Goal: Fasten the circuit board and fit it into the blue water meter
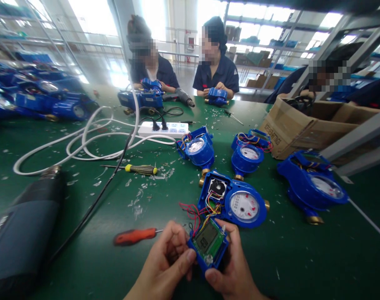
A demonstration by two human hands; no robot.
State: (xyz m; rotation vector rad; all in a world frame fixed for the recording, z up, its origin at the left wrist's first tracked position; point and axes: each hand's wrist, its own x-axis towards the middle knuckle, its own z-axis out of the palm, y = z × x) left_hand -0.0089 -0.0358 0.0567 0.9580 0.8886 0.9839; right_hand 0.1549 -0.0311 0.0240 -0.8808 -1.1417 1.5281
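both hands (202, 266) gripping blue display module (208, 245), wires apparently attached

- I count four blue water meters in the near group: (198, 149), (248, 157), (236, 200), (313, 185).
- Two screwdrivers: yellow-black (140, 169), orange (135, 236).
- One power strip (163, 129), one cardboard box (290, 127), one heat gun (19, 233).
- Three co-workers on the far side.

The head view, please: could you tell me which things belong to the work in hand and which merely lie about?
In hand: left hand, right hand, green display module, open blue water meter.
Lying about: red screwdriver, yellow screwdriver, power strip, heat gun, cardboard box.
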